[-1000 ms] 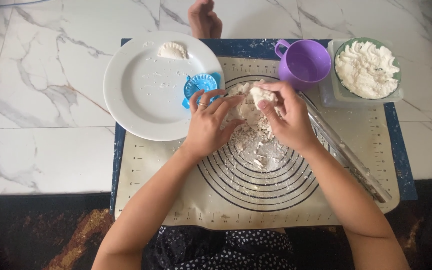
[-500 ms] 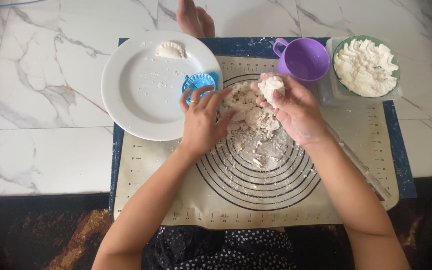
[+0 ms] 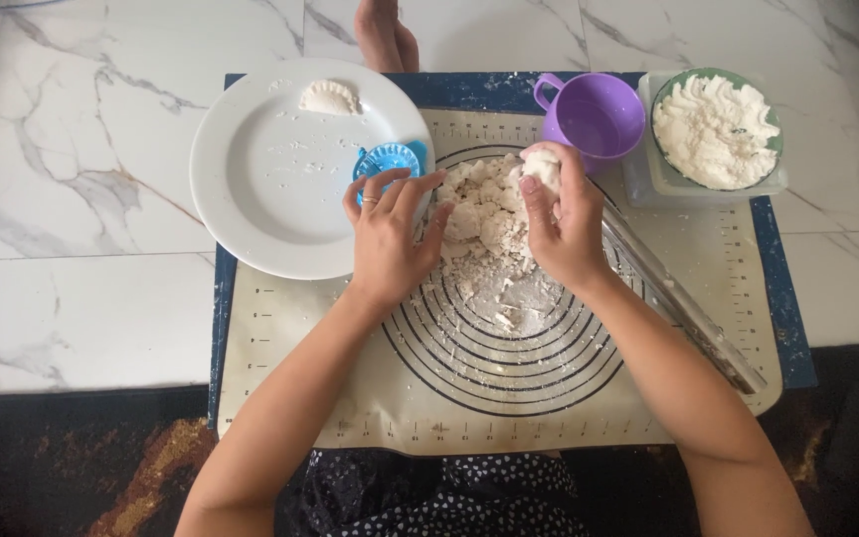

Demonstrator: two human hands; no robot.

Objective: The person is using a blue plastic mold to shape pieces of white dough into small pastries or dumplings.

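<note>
While crumbly white dough (image 3: 489,224) lies heaped at the top of a beige silicone pastry mat (image 3: 280,368) printed with dark concentric rings, a person kneeling on a marble floor (image 3: 62,229) works it with bare hands. The right hand (image 3: 561,221) has its fingers curled and pressed together around a small lump of dough (image 3: 541,166), lifted just above the heap. The left hand (image 3: 390,234) rests at the heap's left edge, fingers slightly spread, tips touching the crumbs.

Judged from the loose, dry crumbs, the gathering would go best if the lump were pressed firmly back into the mass, with the left hand sweeping stray bits inward from the rings so that none stays scattered.

A white plate (image 3: 260,219) overlaps the mat's upper left corner; one folded dumpling (image 3: 329,96) sits near its far rim and a blue plastic dumpling press (image 3: 388,159) lies on its right edge, just beside the left hand. A purple cup (image 3: 594,119) stands beyond the dough. A green-rimmed bowl of white filling (image 3: 716,129) sits in a clear tray at upper right. A clear rolling pin (image 3: 683,308) lies slantwise along the mat's right side. Ruler markings edge the mat; no packages show.
</note>
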